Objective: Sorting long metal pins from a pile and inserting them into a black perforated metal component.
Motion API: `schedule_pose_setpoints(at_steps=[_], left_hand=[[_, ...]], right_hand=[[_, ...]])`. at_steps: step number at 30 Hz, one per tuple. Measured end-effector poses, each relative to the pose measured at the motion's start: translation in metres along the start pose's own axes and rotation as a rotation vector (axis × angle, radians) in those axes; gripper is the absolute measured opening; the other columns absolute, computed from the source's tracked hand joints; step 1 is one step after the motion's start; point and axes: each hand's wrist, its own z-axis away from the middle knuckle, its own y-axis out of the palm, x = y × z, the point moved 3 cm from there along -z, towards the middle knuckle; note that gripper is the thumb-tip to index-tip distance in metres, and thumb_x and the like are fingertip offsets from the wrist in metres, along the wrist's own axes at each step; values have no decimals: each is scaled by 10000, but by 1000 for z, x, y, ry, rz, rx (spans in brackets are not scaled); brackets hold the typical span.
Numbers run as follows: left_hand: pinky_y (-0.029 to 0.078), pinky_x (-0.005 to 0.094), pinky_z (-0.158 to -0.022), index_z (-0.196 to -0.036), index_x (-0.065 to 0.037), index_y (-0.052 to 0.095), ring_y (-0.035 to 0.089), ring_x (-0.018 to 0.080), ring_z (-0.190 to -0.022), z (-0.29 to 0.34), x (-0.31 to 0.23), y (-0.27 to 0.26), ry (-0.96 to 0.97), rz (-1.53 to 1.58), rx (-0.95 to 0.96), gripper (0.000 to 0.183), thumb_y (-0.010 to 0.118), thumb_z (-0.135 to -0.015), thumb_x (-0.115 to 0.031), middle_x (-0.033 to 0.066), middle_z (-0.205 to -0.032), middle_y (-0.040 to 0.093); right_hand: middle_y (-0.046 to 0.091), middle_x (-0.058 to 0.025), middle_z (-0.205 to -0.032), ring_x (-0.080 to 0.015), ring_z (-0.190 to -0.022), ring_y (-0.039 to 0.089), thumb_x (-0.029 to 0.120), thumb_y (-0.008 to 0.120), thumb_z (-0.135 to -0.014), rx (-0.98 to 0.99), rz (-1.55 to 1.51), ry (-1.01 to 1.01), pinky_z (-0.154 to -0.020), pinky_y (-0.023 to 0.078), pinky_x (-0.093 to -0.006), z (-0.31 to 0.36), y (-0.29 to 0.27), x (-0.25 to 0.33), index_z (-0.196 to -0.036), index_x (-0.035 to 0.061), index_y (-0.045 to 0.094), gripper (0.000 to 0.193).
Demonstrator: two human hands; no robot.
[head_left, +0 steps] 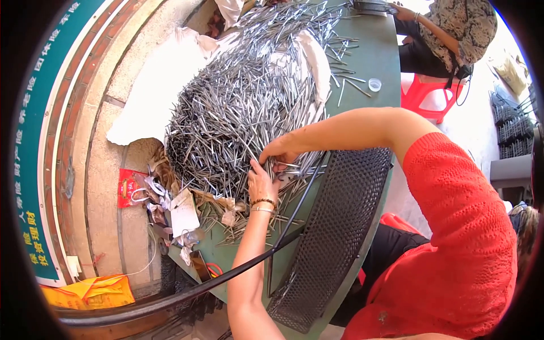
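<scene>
A large heap of thin, short metal rods (pixel 232 113) lies across the green table. My left hand (pixel 263 186), with a beaded bracelet and a pale band at its wrist, is at the heap's near edge, its fingers closed around a few rods. Touching the same rods from the right, my right hand (pixel 281 149) is closed too, thumb and fingers pinched together. Some fingertips are hidden behind the hands. Beside my hands stretches a curved black mesh panel (pixel 334 226). A long black bar (pixel 226 275) crosses over my left forearm and the panel.
White sacking (pixel 164 85) lies beneath and beside the heap. Wrappers and a red packet (pixel 131 188) sit left. A small clear cup (pixel 374 85) stands on the green table (pixel 371 51). Far right, another person (pixel 447 34) sits on a red stool (pixel 428 102). An orange bag (pixel 90 292) lies lower left.
</scene>
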Motion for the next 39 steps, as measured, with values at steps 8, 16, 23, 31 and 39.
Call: schedule_pose_setpoints(at_steps=[8,16,23,31,39], left_hand=[[445,446,-852,-1342,71,238,513,423,-1015,50,20,-8,88,99,-146,824,716,-713,-161,266,-1089,485],[379,418,-978,-1304,90,313,473,397,-1143,79,74,-7,-1,400,-135,820,763,-683,-198,280,-1230,473],[434,439,-902,-1335,43,293,503,415,-1116,68,39,-21,-223,42,-1,995,711,-667,-565,278,-1246,447],[494,444,-696,-1310,-11,346,609,337,-810,57,26,-27,-222,-408,19,1042,706,-586,-668,190,-1055,485],[417,405,-843,-1199,90,341,485,332,-970,54,20,-3,-213,-261,-125,1091,804,-488,-596,189,-1063,435]], right_hand=[[589,-129,-823,-221,-757,607,340,700,-771,218,189,105,-658,533,-353,10,39,-4,-958,30,555,391],[631,-133,-1025,-232,-847,616,311,666,-797,429,317,138,-766,532,-376,-19,90,-9,-1097,33,542,427],[573,-246,-1138,-324,-891,634,401,618,-851,402,616,43,-729,562,-384,9,74,2,-1213,-49,471,596],[652,-168,-699,-230,-584,655,262,583,-815,93,995,-227,-544,566,-309,54,56,24,-806,-86,632,352],[671,-59,-771,-101,-646,618,203,596,-880,-322,357,-810,-583,520,-242,209,-43,-2,-941,-11,667,233]])
